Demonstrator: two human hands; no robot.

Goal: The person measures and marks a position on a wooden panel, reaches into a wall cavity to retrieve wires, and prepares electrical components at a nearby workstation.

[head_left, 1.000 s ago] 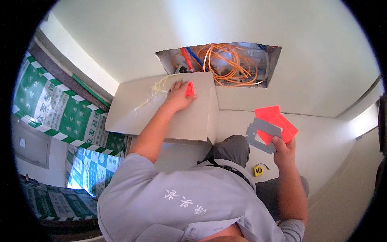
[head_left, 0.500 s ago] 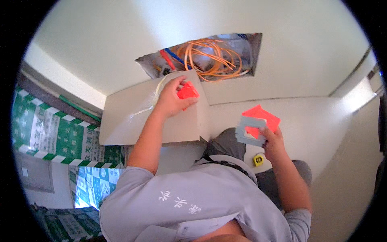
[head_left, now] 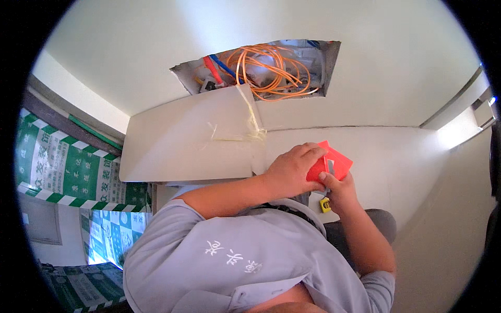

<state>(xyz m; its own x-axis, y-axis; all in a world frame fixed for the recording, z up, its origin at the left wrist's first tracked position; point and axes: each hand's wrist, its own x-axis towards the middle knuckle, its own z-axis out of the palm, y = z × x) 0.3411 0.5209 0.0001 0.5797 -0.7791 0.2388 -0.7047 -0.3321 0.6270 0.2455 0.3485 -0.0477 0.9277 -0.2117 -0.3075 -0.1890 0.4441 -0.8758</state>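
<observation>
My left hand (head_left: 295, 167) and my right hand (head_left: 339, 193) meet low in front of me, both closed on a small stack of red plastic pieces (head_left: 340, 165). A gray plastic plate (head_left: 329, 167) shows in part between the red pieces, mostly hidden by fingers. Behind my hands stands a beige box or panel (head_left: 182, 143) with a thin pale yellow strand (head_left: 240, 138) on it. A yellow tape measure (head_left: 325, 205) lies on the pale floor (head_left: 412, 182) just below my hands.
Ahead, a rough-edged wall opening (head_left: 329, 68) holds coiled orange cable (head_left: 271, 73) with red and blue conduits (head_left: 222, 68). Green-and-white printed protective sheeting (head_left: 68, 167) covers surfaces at the left. A wall edge (head_left: 454, 99) bounds the right side.
My left hand has moved from the box top down and right with a red piece to meet my right hand. My right hand's gray plate is now mostly covered.
</observation>
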